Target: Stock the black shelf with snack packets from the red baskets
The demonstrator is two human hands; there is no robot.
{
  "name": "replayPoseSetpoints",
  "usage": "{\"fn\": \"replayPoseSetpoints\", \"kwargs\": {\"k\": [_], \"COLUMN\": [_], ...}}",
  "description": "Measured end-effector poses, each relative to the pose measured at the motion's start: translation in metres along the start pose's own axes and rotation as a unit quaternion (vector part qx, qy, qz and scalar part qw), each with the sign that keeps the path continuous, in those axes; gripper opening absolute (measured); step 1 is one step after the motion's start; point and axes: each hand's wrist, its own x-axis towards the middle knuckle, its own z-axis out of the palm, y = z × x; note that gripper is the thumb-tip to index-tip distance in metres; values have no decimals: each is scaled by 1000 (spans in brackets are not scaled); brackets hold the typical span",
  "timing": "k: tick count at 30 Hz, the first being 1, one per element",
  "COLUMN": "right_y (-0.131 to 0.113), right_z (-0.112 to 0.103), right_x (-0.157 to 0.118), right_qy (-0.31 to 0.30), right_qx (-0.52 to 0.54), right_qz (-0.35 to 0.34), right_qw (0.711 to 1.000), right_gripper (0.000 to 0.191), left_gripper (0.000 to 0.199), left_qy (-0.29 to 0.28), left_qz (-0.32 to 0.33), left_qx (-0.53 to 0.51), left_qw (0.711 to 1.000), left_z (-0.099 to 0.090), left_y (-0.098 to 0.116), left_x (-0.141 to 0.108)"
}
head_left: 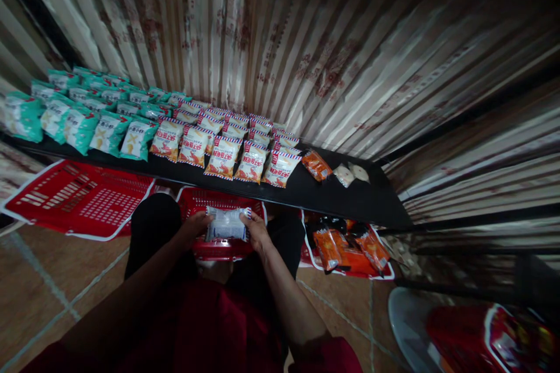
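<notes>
A snack bag (pixel 228 225), its pale printed back turned up, is stretched flat between my two hands. My left hand (pixel 196 227) pinches its left end, and my right hand (pixel 257 229) grips the right end. Directly beneath the bag is a red plastic basket (pixel 227 252), between my knees. Ahead on the black shelf (pixel 184 173) stand rows of white-and-orange snack bags (pixel 222 157) with striped edges. To their left are many teal snack bags (pixel 106 133) in similar upright rows.
An orange packet (pixel 317 166) and two small pale packets (pixel 350 174) lie on the shelf's right part. Orange packets (pixel 328 249) fill a basket at right; another red basket (pixel 83 195) lies at left. A patterned curtain (pixel 262 41) hangs behind. A grey tub (pixel 409 323) stands lower right.
</notes>
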Motion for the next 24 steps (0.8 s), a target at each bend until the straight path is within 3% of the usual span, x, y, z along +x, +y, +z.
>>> {"fn": "replayPoseSetpoints", "kwargs": {"k": [8,18,24], "right_y": [-16,-9,-7], "right_z": [3,10,15], "right_x": [-1,-6,-12], "right_qy": [-43,-28,-13], "right_qx": [-60,-68,-53], "right_qz": [-15,-34,-29], "right_qw": [997,997,998], "right_gripper": [42,47,45], "left_gripper": [44,40,39], "left_qy": [-17,26,87], "left_qz": [-9,-10,23], "left_qx": [-10,6,27], "left_qw": [1000,1000,996], "left_z": [1,0,2], "left_y": [6,1,2], "left_x": [-1,1,-4]}}
